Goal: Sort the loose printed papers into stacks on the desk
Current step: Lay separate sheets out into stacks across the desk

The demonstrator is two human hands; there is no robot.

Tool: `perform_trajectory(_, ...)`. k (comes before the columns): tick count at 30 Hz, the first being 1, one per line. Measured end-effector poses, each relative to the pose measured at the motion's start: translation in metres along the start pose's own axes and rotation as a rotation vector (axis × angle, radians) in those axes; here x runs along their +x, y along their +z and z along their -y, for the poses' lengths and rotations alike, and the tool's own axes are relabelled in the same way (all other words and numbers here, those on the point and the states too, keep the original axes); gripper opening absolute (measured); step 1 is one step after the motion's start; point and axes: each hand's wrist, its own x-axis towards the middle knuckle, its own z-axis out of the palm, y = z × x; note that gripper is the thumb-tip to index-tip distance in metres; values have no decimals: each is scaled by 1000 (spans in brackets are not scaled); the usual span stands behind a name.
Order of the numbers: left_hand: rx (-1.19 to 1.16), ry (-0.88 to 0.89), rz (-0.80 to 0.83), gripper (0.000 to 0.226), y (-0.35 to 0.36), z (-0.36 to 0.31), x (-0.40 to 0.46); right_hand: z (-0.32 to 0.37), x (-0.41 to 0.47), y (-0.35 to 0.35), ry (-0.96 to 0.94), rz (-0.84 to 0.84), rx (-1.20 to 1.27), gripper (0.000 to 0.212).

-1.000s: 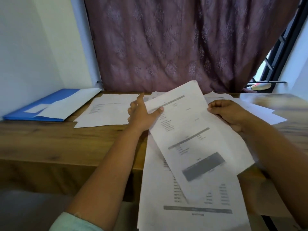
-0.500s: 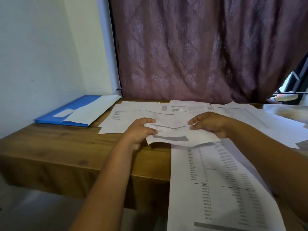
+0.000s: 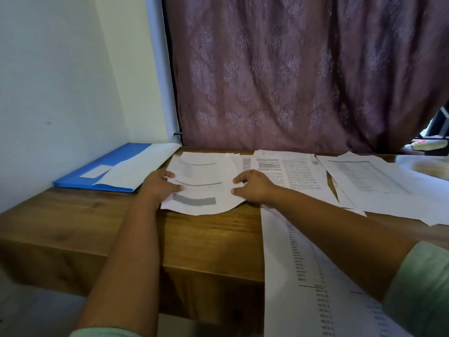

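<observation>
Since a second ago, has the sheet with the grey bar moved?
Yes. The sheet with the grey bar went from lifted near the desk front edge down onto the stack beside the blue folder.

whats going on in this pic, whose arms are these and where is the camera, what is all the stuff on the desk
There is no machine here. A person wears a wide-angle camera on the head, so you look forward and down along their own two arms.

The left hand and right hand both touch a printed sheet with a grey bar, laying it on a stack on the wooden desk. The sheet's near edge is bowed up, not quite flat.

To the left lies a blue folder. To the right are a text-filled page and more spread papers. A long sheet of number columns hangs over the desk's front edge. A purple curtain hangs behind.
</observation>
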Motion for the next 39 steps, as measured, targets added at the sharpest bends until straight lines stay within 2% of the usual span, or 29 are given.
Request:
perform_trajectory(4, 35, -46, 3, 51, 4, 5, 4, -2, 5, 6, 29, 6, 3, 46)
perform_trajectory(7, -28, -67, -1, 21, 5, 2, 2, 0, 8, 4, 52, 20, 42, 41)
perform_trajectory(8, -54, -67, -2, 18, 5, 2, 2, -1, 9, 4, 62, 30, 65, 40)
perform_trajectory(17, -128, -84, -14, 20, 5, 4, 3, 0, 12, 6, 166, 59, 216, 33)
perform_trajectory(20, -98, -83, -36, 48, 5, 6, 5, 0, 13, 8, 159, 66, 225, 41)
perform_trajectory(22, -104, -75, -83, 57, 5, 6, 3, 0, 16, 10, 145, 51, 249, 47)
perform_trajectory(29, -374, -139, -157, 45, -5, 4, -5, 2, 11, 13, 100, 58, 280, 35)
perform_trajectory(34, -675, 72, -23, 56, 6, -28, -24, -12, 5, -30, 72, -88, 324, 37)
perform_trajectory(37, -559, 215, 142, 71, 36, -71, -35, -41, -10, -79, 110, -172, 363, 35)
perform_trajectory(39, -479, 307, 253, 75, 68, -108, -47, -75, -27, -116, 168, -296, 379, 35)
